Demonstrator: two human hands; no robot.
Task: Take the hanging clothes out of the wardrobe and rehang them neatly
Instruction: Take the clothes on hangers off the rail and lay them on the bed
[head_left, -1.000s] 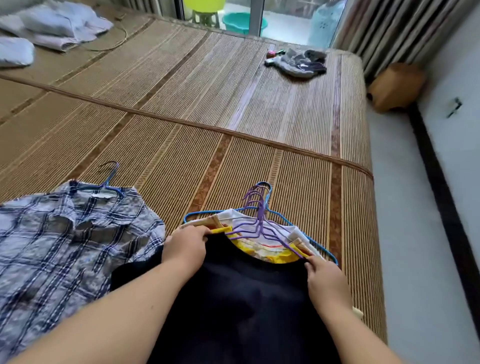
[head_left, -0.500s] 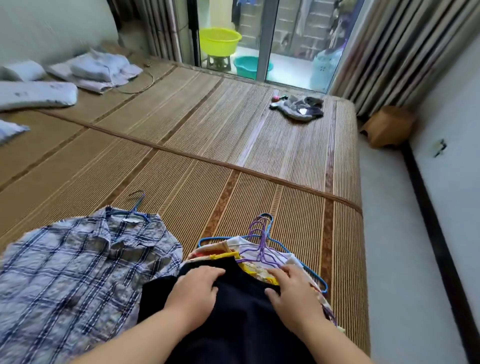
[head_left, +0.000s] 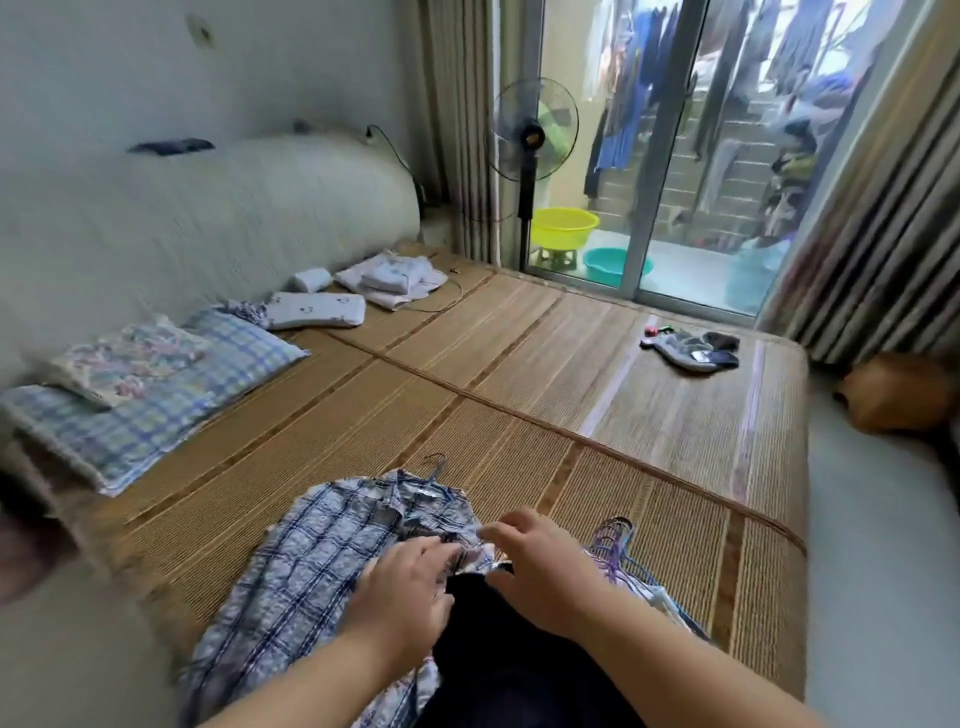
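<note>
Your two hands meet at the near end of the bed, over the clothes laid on the woven mat. Your left hand rests where the plaid shirt meets the dark garment, its fingers bent onto the cloth; motion blur hides whether they grip it. Your right hand hovers just beside it, fingers loosely spread apart above the shirt's shoulder.

The shirt lies flat on its hanger, whose hook points up the bed, and its left side reaches the mat's near left edge. The dark garment overlaps the shirt's right side and runs off the bottom of the view. A bundle of purple and blue hangers lies just right of your right hand, between it and the bed's right edge, with a strip of pale floor beyond.

A broad stretch of mat runs from the shirt's collar to the sliding glass door. A checked pillow lines the left side, and a small grey heap of clothes sits near the far right corner, well apart from your hands. A standing fan stands by the door.
</note>
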